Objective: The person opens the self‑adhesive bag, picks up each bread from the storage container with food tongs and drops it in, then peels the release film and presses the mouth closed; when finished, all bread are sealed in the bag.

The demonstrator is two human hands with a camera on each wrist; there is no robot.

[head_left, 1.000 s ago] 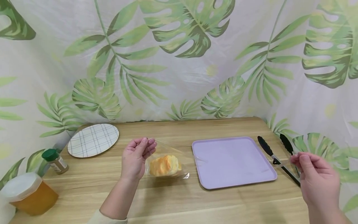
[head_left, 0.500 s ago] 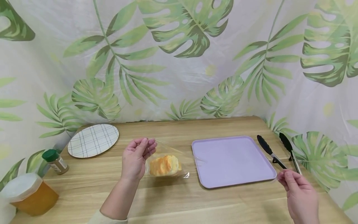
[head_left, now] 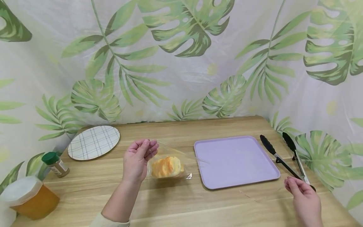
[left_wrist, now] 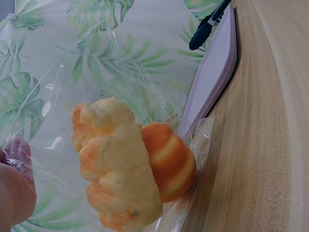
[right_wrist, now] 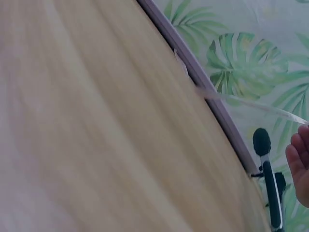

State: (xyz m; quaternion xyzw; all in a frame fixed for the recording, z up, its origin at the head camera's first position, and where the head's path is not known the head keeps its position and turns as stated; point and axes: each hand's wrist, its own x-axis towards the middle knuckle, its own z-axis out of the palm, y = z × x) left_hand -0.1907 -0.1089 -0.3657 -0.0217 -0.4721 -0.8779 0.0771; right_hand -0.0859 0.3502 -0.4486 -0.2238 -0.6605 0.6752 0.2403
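My left hand (head_left: pixel 137 160) pinches the top of a clear plastic bag (head_left: pixel 187 176) over the table. Inside the bag are a pale, ridged bread roll (left_wrist: pixel 118 164) and, behind it in the left wrist view, a rounder browned bun (left_wrist: pixel 169 162). Off to the right, in front of the tongs, my right hand (head_left: pixel 303 198) pinches the end of a thin clear plastic strip (right_wrist: pixel 260 106). The strip trails leftward from the fingertips, and its far end shows faintly over the wood in the head view. A wide gap separates the right hand from the bag.
A lilac tray (head_left: pixel 236 162) lies right of the bag, with black-tipped tongs (head_left: pixel 283 162) beyond it. At the left are a checked oval plate (head_left: pixel 94 142), a green-capped spice jar (head_left: pixel 55 164) and a white-lidded amber tub (head_left: pixel 30 197). A leaf-patterned curtain (head_left: pixel 181 69) backs the table.
My right hand has come in leftward from the far right and dropped slightly, with the strip in its fingers. The tongs show more fully now. My left hand and the bag have stayed put.
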